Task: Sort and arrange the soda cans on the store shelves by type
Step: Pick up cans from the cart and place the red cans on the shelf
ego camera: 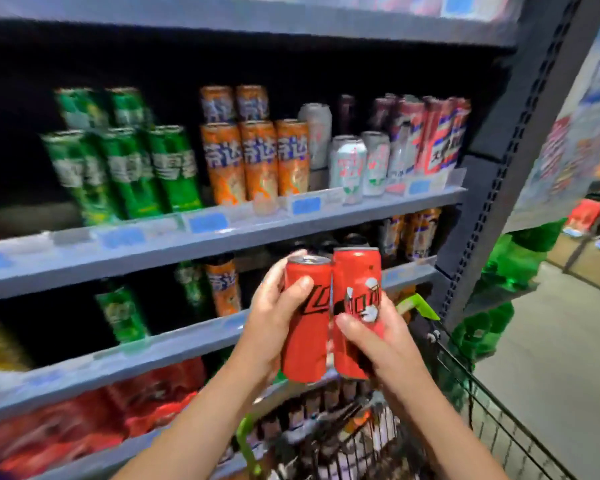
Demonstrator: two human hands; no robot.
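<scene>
My left hand grips a tall red soda can with black lettering. My right hand grips a second red can right beside it, and the two cans touch side by side. Both are upright in front of the lower shelf. On the upper shelf stand green cans at the left, orange cans in the middle, white cans and red-and-white cans to the right. The picture is blurred.
A wire shopping cart with a green handle stands below my hands and holds several cans. The lower shelf carries a few green and orange cans. Red packages fill the bottom shelf. A dark upright post ends the rack; green bottles stand beyond.
</scene>
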